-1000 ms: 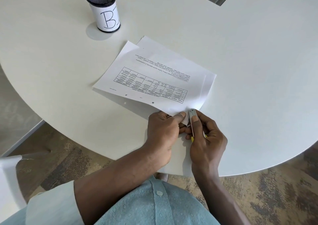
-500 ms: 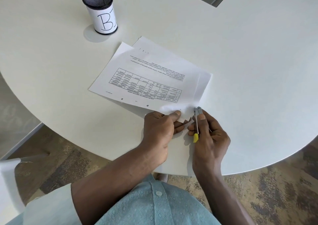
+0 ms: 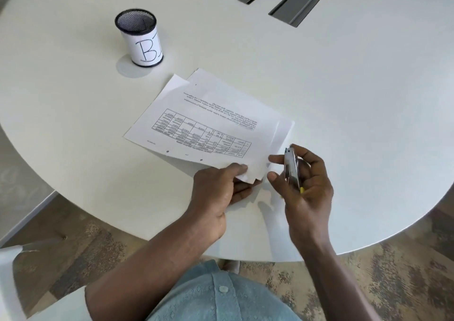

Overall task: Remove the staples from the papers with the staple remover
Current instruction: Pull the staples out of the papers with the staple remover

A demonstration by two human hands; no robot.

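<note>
step (est.): tool held clear of the corner; staple too small to see, so can't tell if it's out or in
papers (image 3: pixel 208 124): fanned sheets flat on table (image 3: pixel 344 99), near corner raised
L hand (image 3: pixel 216 188): pinches that corner, thumb on top, fingers under; wrist low over table edge
staple remover (image 3: pixel 291 165): metal, yellow end, upright in R hand (image 3: pixel 307 188), just beside corner, not touching paper
R hand: fingers curled round tool, thumb + forefinger tips pointing at corner
next (est.): tool tip to corner, slide under staple, lever up w/ L holding sheets taut
other: mesh pot (image 3: pixel 137 38) marked "B", far side, well apart
</note>
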